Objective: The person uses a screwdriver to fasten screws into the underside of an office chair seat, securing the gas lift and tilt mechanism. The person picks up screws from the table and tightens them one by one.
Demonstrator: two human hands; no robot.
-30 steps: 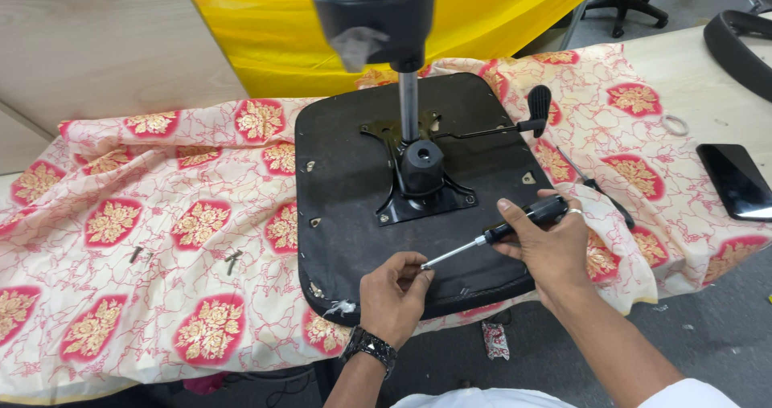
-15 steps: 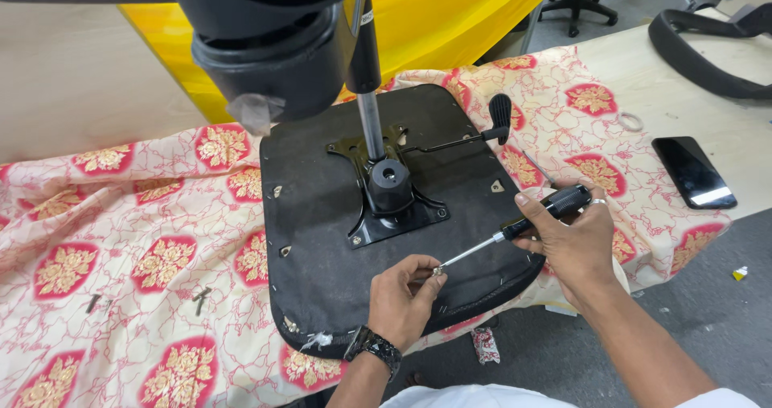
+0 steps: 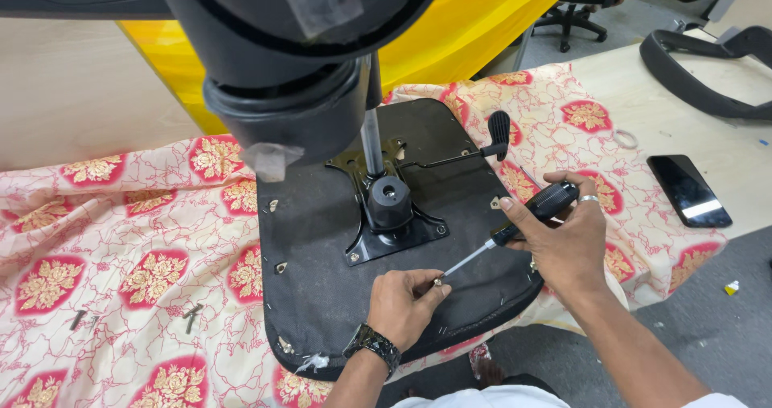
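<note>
Patterned cloth [image 3: 121, 239] over table, black chair seat [image 3: 322, 255], right hand [image 3: 563, 243] grip clamped on screwdriver [image 3: 515, 225], left hand [image 3: 406, 303] pinching its tip

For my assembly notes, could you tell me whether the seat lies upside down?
Upside down: the seat shows its black underside, with the metal plate facing up.

We find an office space used as a furniture assembly workshop. An upturned chair seat [image 3: 386, 231] with its metal mechanism plate [image 3: 386, 215] lies on a surface [image 3: 611, 70] draped in patterned cloth [image 3: 121, 247], just beyond the fingers [image 3: 426, 283]. Loose screws [image 3: 191, 317] lie left of them; a finished office chair [image 3: 571, 6] stands well beyond, and a detached armrest loop [image 3: 708, 70] lies far right.
</note>
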